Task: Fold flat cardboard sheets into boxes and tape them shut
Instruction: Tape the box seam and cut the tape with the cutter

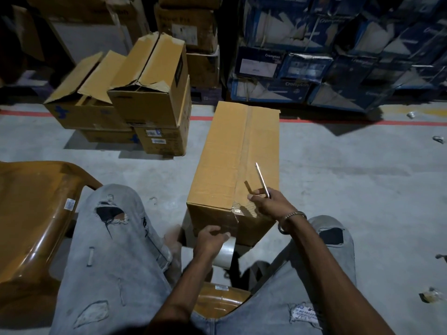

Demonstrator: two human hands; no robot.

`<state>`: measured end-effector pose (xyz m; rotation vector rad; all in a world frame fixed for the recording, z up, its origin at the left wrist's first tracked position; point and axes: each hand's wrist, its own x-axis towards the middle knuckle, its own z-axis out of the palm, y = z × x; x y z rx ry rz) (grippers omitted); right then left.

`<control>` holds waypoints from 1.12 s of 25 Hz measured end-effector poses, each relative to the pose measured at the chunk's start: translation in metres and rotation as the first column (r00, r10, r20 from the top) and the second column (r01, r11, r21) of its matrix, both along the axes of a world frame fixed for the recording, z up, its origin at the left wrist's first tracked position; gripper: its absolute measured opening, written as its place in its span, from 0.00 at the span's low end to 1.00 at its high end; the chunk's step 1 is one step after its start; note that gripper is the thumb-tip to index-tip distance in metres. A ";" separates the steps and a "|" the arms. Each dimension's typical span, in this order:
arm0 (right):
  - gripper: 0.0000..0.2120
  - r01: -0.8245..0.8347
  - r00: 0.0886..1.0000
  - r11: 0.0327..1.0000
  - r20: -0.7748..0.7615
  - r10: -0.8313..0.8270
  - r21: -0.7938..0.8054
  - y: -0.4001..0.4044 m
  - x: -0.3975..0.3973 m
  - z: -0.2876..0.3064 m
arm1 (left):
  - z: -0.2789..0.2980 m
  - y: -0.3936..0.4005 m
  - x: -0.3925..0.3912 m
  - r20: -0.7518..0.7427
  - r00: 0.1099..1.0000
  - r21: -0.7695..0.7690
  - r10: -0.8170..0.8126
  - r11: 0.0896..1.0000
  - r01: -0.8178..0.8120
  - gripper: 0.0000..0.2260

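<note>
A long brown cardboard box lies on the concrete floor between my knees, its top seam covered by a strip of clear tape that runs over the near edge. My left hand grips a roll of clear tape low against the box's near face. My right hand hovers over the near right corner of the box and pinches a thin metal blade that points up and away.
Several open and stacked brown cartons stand at the back left. Blue printed boxes are piled along the back right behind a red floor line. A brown plastic chair is at my left. Small scraps lie on the floor at right.
</note>
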<state>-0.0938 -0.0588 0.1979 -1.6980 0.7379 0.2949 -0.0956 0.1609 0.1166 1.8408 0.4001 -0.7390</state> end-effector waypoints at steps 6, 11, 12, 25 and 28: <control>0.08 -0.084 0.996 0.474 0.072 0.044 0.877 0.010 -0.045 0.028 | 0.004 0.000 0.003 -0.107 0.993 -0.148 0.053 0.987 -0.068 0.04; 0.15 -0.050 0.998 0.655 0.059 0.007 0.754 0.020 -0.057 0.031 | 0.008 0.001 0.003 -0.100 0.994 -0.157 0.048 0.986 -0.063 0.04; 0.16 -0.051 0.997 0.724 0.076 -0.002 0.687 0.022 -0.058 0.031 | 0.008 0.002 0.003 -0.098 0.994 -0.160 0.053 0.985 -0.068 0.03; 0.10 -0.129 0.985 0.970 -0.086 0.150 0.208 0.029 -0.065 0.018 | 0.003 -0.001 0.003 -0.012 1.000 -0.085 0.025 0.996 -0.026 0.02; 0.23 -0.033 0.994 0.989 -0.096 0.047 0.141 0.028 -0.059 0.012 | 0.001 -0.002 0.002 -0.011 1.000 -0.084 0.022 0.996 -0.023 0.05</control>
